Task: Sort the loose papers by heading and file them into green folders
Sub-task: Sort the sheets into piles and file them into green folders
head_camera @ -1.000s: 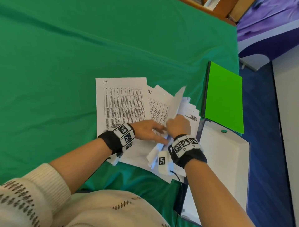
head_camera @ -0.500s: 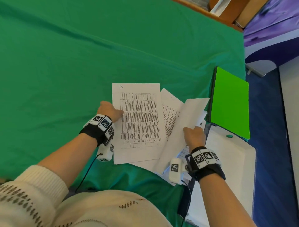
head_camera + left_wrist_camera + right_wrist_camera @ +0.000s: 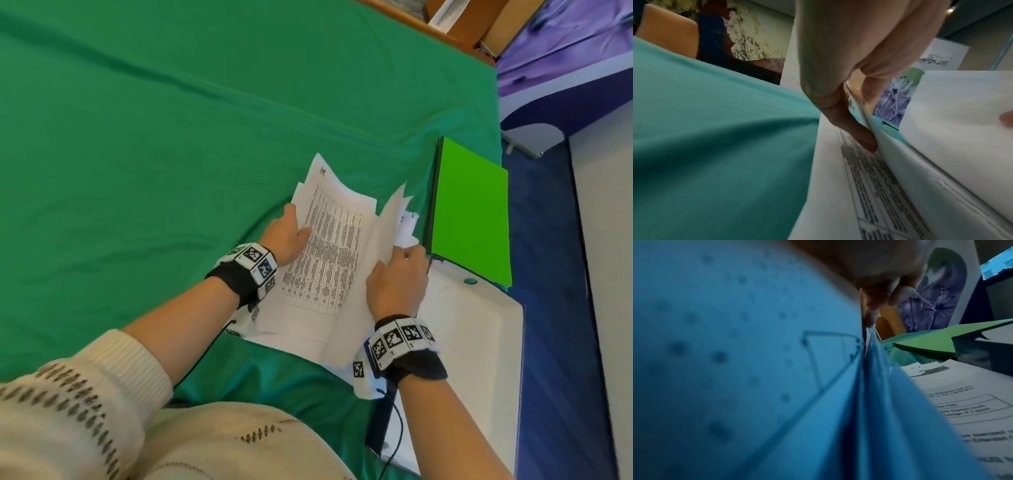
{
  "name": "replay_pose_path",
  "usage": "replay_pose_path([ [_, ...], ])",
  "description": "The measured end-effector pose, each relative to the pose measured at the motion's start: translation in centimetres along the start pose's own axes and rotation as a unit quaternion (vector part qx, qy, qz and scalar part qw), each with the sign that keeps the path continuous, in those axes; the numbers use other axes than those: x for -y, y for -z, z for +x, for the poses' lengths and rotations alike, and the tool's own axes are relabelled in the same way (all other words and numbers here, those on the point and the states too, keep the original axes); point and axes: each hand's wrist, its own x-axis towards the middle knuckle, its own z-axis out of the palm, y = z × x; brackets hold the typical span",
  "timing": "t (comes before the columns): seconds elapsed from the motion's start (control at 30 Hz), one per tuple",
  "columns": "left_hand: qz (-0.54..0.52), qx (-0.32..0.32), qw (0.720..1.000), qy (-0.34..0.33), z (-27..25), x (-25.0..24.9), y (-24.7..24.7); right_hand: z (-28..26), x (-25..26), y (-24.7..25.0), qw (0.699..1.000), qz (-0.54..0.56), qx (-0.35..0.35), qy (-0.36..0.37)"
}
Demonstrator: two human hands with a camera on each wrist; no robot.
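Loose white papers lie on the green cloth. The top printed sheet headed "HR" is lifted and curled at its left edge, where my left hand grips it. In the left wrist view the thumb presses on the printed table while a finger sits behind the sheet edge. My right hand pinches several sheets that stand up on edge just right of the HR sheet; its fingertips close on their top edges. A bright green folder lies shut to the right of the papers.
An open white binder or box lies at the table's right edge, below the green folder. More printed sheets rest flat under the raised ones. Beyond the table edge is blue floor. Wooden furniture stands at the far side.
The HR sheet lay flat with my left hand at its edge; now that hand has lifted and tilted it. My right hand has raised its sheets more upright and closer to the HR sheet.
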Motion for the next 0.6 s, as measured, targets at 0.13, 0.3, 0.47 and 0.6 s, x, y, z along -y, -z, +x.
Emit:
replay_pose_path([
  [0.13,0.032,0.026,0.999,0.018,0.4,0.0,-0.8,0.0,0.6,0.7,0.999,0.016,0.03,0.0],
  [0.3,0.019,0.023,1.0,-0.004,0.2,0.4,-0.7,0.2,0.8,0.6,0.991,0.042,0.123,0.015],
  [0.47,0.005,0.079,0.995,-0.055,-0.4,-0.2,-1.3,0.8,0.6,-0.3,0.952,0.194,0.235,-0.004],
  [0.6,0.023,0.038,0.997,-0.059,-0.6,-0.9,-1.7,1.0,1.2,-0.2,0.933,0.219,0.28,-0.051],
])
